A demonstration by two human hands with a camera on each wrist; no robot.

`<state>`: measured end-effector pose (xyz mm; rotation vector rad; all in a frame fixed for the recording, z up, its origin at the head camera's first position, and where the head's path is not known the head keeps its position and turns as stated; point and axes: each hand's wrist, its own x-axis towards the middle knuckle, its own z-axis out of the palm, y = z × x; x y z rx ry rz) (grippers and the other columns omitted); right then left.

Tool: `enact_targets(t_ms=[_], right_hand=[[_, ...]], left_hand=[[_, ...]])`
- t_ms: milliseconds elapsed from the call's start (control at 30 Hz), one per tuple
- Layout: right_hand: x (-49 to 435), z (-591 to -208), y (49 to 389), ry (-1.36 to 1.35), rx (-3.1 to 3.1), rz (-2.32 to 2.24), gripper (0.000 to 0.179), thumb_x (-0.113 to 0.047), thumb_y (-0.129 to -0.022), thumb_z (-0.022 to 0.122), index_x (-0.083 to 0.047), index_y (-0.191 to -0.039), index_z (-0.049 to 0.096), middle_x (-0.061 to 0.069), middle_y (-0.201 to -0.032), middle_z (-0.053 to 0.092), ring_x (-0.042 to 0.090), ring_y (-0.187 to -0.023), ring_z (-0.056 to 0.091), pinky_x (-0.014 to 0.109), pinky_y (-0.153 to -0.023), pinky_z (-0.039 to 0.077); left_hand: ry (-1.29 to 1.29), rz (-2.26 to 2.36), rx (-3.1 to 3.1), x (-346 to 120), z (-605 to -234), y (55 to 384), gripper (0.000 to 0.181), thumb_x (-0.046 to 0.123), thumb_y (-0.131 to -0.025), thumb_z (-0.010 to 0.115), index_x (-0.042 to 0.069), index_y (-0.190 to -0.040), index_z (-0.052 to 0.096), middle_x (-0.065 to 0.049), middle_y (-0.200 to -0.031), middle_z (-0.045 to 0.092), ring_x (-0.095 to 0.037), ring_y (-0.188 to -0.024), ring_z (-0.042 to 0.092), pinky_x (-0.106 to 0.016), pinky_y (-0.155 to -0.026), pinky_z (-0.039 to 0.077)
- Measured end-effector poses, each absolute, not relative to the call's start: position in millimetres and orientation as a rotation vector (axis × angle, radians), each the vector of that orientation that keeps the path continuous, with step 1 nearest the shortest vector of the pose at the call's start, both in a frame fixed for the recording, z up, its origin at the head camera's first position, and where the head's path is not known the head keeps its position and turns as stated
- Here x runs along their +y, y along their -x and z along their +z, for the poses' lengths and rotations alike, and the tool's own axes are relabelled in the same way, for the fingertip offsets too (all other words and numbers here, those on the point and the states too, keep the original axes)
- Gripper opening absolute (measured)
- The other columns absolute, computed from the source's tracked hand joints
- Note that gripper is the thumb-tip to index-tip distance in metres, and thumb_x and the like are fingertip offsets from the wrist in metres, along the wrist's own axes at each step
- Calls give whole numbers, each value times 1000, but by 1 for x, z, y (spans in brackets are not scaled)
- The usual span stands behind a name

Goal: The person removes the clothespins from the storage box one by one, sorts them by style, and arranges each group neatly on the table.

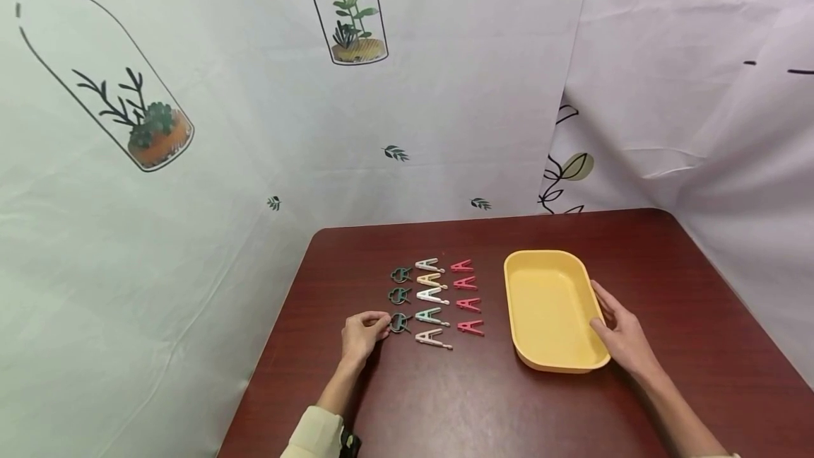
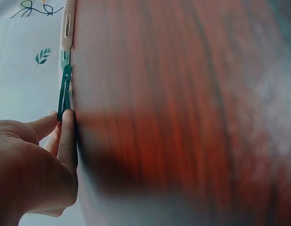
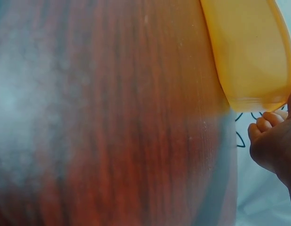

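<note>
My left hand (image 1: 364, 334) pinches the end of the nearest dark green round clip (image 1: 399, 323) between thumb and fingers; in the left wrist view this clip (image 2: 65, 92) is seen edge-on at the fingertips. Two more dark green clips, a middle one (image 1: 399, 295) and a far one (image 1: 401, 274), lie behind it in a column. My right hand (image 1: 623, 336) grips the right side of a yellow rectangular tray (image 1: 516, 334), thumb at the rim and fingers along the outer wall. No items show inside the tray. The right wrist view shows the hand at the tray's wall (image 3: 251, 104), partly cut off.
Beside the green clips runs a column of pale clothespins, among them a yellow one (image 1: 431, 280), a mint one (image 1: 432, 316) and a beige one (image 1: 434, 338). Several red clothespins (image 1: 469, 327) form another column nearer the tray. The dark wooden table (image 1: 445, 401) meets patterned fabric behind.
</note>
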<state>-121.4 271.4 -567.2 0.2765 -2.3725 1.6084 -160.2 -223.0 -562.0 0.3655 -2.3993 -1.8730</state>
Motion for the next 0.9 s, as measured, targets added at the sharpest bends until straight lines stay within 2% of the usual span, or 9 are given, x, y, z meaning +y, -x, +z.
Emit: enact_targets(t_ms=[433, 667, 767, 900], right_hand=[[271, -568, 121, -299, -2331, 1668, 68, 17, -97, 55, 8, -161, 34, 44, -154, 36, -18, -125, 46, 6, -85, 51], [272, -566, 122, -279, -2364, 1656, 65, 10, -102, 57, 7, -162, 33, 42, -156, 36, -18, -126, 44, 6, -86, 50], [271, -563, 123, -272, -2377, 1614, 60, 2, -107, 57, 5, -162, 34, 39, -158, 37, -19, -127, 42, 4, -89, 46], [271, -555, 123, -250, -2377, 1559, 56, -9, -110, 56, 1, -163, 38, 31, -161, 39, -21, -129, 41, 2, -94, 41]], left_hand=[[-338, -1862, -2408, -225, -562, 162, 13, -2, -94, 78, -10, -105, 78, -19, -93, 78, -19, -74, 77, -28, -68, 64], [-341, -1767, -2472, -232, -552, 167, 14, 4, -100, 73, -6, -109, 78, -17, -97, 79, -22, -81, 78, -28, -71, 64], [-274, -1570, -2574, -238, -542, 171, 15, 10, -103, 71, 1, -112, 80, -14, -99, 80, -25, -89, 78, -38, -83, 64], [-129, -1264, -2697, -243, -527, 176, 21, 15, -104, 70, 10, -121, 79, -10, -114, 79, -33, -111, 72, -56, -100, 53]])
